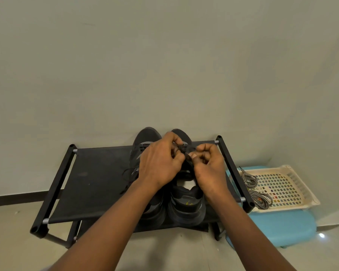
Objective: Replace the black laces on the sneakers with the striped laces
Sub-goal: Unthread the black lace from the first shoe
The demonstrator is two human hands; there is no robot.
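Sneakers, a dark pair, stand side by side on the top fabric shelf of a black shoe rack (98, 177), toes toward the pale wall (164, 55) and heels toward the viewer. At far left, a dark skirting strip (14, 198) runs along the foot of the wall above the light floor (12, 241). The rack's left part carries nothing but its own cloth.

The left sneaker (145, 139) is partly covered by the left forearm. A loose lace (128, 173), black, trails from its left side onto the shelf.

The left hand (159, 163) reaches across to the upper eyelets of the right sneaker (186, 200), back of the hand up, fingers curled and pinching the black lace (187, 155) there. The right hand (209, 167) meets it from the other side, fingers bent inward and thumb pressed against the same lace. The two hands are almost touching above the tongue. How far this lace is drawn out of the eyelets cannot be told, since the hands hide it. The right sneaker's opening and heel show below the wrists.

Just beyond the rack's right post, two bundles of striped laces, black and white, lie at the left edge of a cream plastic basket (294, 173): one bundle (250, 179) farther back, one (260, 200) nearer. The basket rests on a light blue stool (278, 227) beside the rack.
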